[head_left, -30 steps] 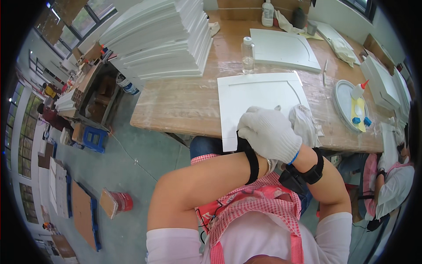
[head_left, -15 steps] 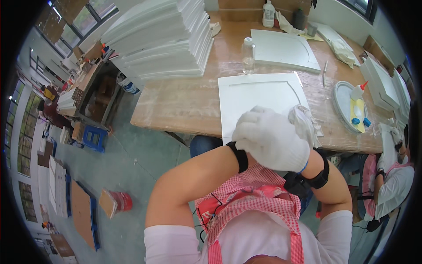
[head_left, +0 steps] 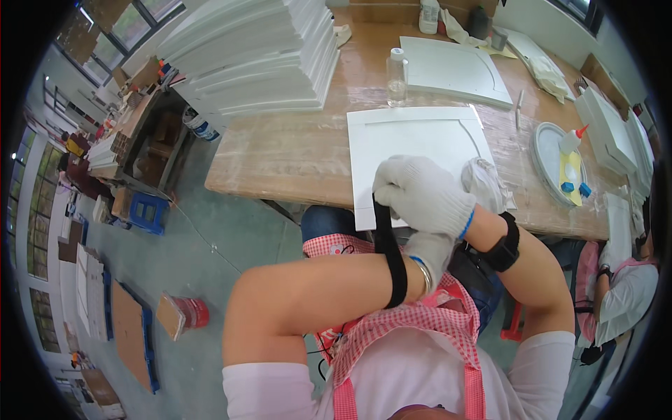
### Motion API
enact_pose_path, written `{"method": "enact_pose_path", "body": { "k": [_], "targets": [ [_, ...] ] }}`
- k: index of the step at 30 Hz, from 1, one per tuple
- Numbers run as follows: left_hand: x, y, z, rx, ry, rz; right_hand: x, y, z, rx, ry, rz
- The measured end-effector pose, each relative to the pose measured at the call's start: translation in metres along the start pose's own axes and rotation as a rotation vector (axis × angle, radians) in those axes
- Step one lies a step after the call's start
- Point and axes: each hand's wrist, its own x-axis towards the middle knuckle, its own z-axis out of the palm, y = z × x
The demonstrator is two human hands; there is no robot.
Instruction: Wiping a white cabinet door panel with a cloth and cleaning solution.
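Note:
Both my hands wear white knit gloves and meet just in front of my body, at the near edge of a white panel (head_left: pixel 413 140) lying on the wooden table (head_left: pixel 280 154). My right hand (head_left: pixel 420 196) lies over the left one and pinches the end of a black wrist strap (head_left: pixel 392 259) that loops around my left wrist. My left hand (head_left: pixel 428 253) is mostly hidden under it, so I cannot see its fingers. A black band (head_left: pixel 505 243) sits on my right wrist. A crumpled white cloth (head_left: pixel 483 180) rests on the panel beside my right hand.
A tall stack of white panels (head_left: pixel 259 42) stands at the table's far left, with a clear bottle (head_left: pixel 397 75) and another white panel (head_left: pixel 455 68) behind. A round grey tray (head_left: pixel 546 150) with a glue bottle sits at the right. Another person (head_left: pixel 623 294) sits at the right.
My right hand has slid over the left hand and pulled the strap's end up from the left wrist. The strap now stands as a longer loop. Both hands shifted slightly left.

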Motion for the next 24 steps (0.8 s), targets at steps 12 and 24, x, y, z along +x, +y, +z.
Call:
{"method": "enact_pose_path", "body": {
  "k": [12,24],
  "targets": [
    [-0.002,0.002,-0.019,-0.325,-0.453,-0.077,-0.024,-0.018,-0.018,0.142,-0.158,-0.217],
    [-0.009,-0.02,-0.025,-0.348,-0.416,-0.003,-0.035,-0.019,-0.015,0.179,-0.198,-0.276]
  ]
}}
